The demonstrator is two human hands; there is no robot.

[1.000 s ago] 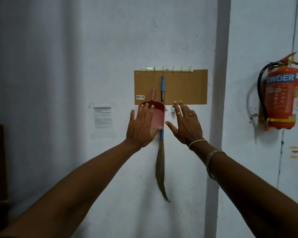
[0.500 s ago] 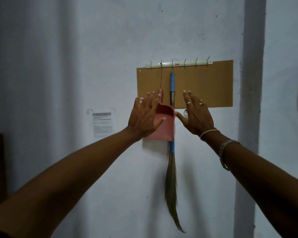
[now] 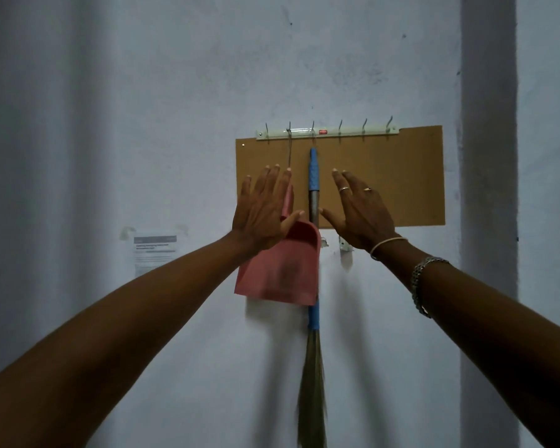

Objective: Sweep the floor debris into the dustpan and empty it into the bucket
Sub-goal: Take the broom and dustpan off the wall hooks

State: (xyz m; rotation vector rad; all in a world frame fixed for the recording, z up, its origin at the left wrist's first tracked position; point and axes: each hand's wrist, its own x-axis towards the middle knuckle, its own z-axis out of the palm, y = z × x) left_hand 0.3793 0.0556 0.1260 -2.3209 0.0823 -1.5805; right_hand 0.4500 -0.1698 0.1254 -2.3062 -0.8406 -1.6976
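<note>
A pink dustpan (image 3: 278, 270) hangs by a string from a white hook rail (image 3: 327, 133) on the wall, pan downward. Beside it on the right hangs a grass broom (image 3: 313, 176) with a blue handle grip and long bristles reaching down. My left hand (image 3: 265, 208) is spread with fingers apart in front of the dustpan's handle, thumb near its top edge; I cannot tell whether it touches. My right hand (image 3: 358, 211) is open, fingers apart, just right of the broom handle, holding nothing. No bucket or floor debris is in view.
A brown board (image 3: 401, 179) sits behind the hooks on the pale wall. A paper notice (image 3: 156, 252) is taped at the left. A small metal bracket (image 3: 345, 245) is under the board. A vertical pillar edge (image 3: 488, 189) runs at the right.
Both hands have risen and come closer to the hanging dustpan and broom. The view has moved nearer and leftward, so the fire extinguisher at the right is out of frame.
</note>
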